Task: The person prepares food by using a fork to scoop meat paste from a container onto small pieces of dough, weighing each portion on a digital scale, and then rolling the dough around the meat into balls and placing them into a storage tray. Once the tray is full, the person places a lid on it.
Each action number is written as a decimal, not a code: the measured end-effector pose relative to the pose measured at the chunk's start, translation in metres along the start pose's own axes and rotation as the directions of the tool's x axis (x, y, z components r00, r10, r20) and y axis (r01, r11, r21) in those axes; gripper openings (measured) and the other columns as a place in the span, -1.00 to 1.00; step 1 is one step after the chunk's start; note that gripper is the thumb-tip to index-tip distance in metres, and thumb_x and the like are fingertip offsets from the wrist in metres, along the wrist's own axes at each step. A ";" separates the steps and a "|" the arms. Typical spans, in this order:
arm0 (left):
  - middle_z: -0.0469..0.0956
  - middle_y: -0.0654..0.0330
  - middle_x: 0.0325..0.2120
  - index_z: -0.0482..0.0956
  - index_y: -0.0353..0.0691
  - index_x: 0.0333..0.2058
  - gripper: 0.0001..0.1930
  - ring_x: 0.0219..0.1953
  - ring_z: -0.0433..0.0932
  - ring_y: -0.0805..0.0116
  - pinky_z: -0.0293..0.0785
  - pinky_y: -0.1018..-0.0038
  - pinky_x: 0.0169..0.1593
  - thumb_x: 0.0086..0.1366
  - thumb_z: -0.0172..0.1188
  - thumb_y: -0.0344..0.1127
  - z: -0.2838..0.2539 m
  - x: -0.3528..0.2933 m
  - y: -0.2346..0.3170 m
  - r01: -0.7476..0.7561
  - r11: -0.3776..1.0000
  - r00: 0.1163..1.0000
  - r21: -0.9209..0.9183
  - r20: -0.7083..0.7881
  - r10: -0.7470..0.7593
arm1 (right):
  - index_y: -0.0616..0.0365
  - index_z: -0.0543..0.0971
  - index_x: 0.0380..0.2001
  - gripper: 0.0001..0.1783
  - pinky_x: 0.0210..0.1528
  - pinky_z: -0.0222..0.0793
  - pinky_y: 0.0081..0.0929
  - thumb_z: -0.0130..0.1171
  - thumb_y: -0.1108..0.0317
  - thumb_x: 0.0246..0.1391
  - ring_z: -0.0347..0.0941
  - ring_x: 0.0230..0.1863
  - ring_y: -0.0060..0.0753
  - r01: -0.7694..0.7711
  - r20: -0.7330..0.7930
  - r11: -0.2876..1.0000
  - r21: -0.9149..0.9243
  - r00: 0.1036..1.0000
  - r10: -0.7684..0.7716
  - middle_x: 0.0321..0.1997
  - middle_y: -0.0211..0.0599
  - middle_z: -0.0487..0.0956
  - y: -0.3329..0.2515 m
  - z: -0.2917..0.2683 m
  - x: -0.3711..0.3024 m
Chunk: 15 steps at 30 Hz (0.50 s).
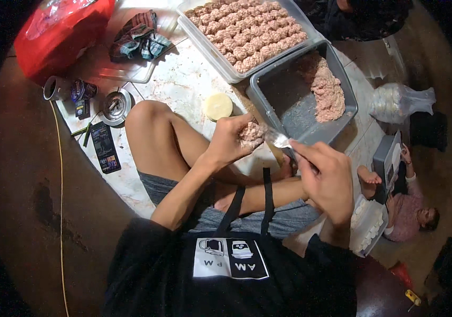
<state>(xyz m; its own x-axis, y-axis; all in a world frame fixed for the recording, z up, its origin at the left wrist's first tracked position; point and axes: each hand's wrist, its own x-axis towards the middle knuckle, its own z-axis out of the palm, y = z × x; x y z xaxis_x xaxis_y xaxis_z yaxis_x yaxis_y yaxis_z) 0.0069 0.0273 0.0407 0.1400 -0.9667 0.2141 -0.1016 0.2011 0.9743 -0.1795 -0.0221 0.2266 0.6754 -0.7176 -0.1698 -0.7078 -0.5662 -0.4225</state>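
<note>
Pale marble floor (pixel 183 79) carries everything, dark ground around it. From the head view, the left hand (pixel 229 138) cups a lump of minced meat (pixel 251 132), fingers curled round it. The right hand (pixel 327 177) pinches a metal spoon (pixel 279 139), its tip touching the lump. Beyond lie a grey tub (pixel 289 95) of mince, a tray of meatballs (pixel 250 31) and a round wrapper stack (pixel 218 106).

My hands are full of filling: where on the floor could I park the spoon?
Bare marble floor lies between the checked cloth, the tray of shaped balls and the round wrapper stack. It is crowded by the grey tub and around the ashtray and phone.
</note>
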 end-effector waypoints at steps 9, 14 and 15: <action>0.53 0.17 -0.58 0.68 -0.20 0.01 -0.52 -0.60 0.55 0.27 0.46 0.33 -0.51 0.09 0.56 -0.33 0.023 0.007 0.003 -0.088 0.880 0.801 0.467 -0.492 0.342 | 0.14 0.65 0.17 -0.57 -0.25 0.51 -0.09 0.20 0.50 0.22 0.60 -0.31 0.13 -0.082 -0.056 0.993 0.079 0.995 0.087 -0.32 -0.02 0.58 -0.027 0.028 -0.009; 0.44 0.19 -0.65 0.75 -0.21 -0.12 -0.67 -0.68 0.41 0.28 0.32 0.34 -0.59 0.15 0.58 -0.28 0.015 0.011 0.010 -0.055 0.819 0.677 0.572 -0.582 0.451 | 0.20 0.61 0.23 -0.55 -0.07 0.56 -0.16 0.18 0.48 0.28 0.61 -0.26 0.10 -0.021 -0.080 0.989 0.144 0.996 0.033 -0.31 0.00 0.58 -0.039 0.045 -0.015; 0.44 0.19 -0.65 0.75 -0.21 -0.12 -0.67 -0.68 0.41 0.28 0.32 0.34 -0.59 0.15 0.58 -0.28 0.011 0.010 0.006 -0.048 0.814 0.672 0.579 -0.584 0.455 | 0.22 0.61 0.23 -0.56 0.03 0.57 -0.17 0.16 0.47 0.30 0.62 -0.26 0.07 0.062 -0.094 0.987 0.145 0.994 -0.049 -0.31 -0.01 0.60 -0.040 0.058 -0.017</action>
<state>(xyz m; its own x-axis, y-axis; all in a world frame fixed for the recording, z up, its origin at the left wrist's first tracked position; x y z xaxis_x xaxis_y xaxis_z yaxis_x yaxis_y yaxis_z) -0.0029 0.0170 0.0479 0.6227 -0.4662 0.6284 -0.6599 0.1187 0.7419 -0.1502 0.0363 0.1944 0.6868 -0.7239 -0.0648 -0.6269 -0.5449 -0.5568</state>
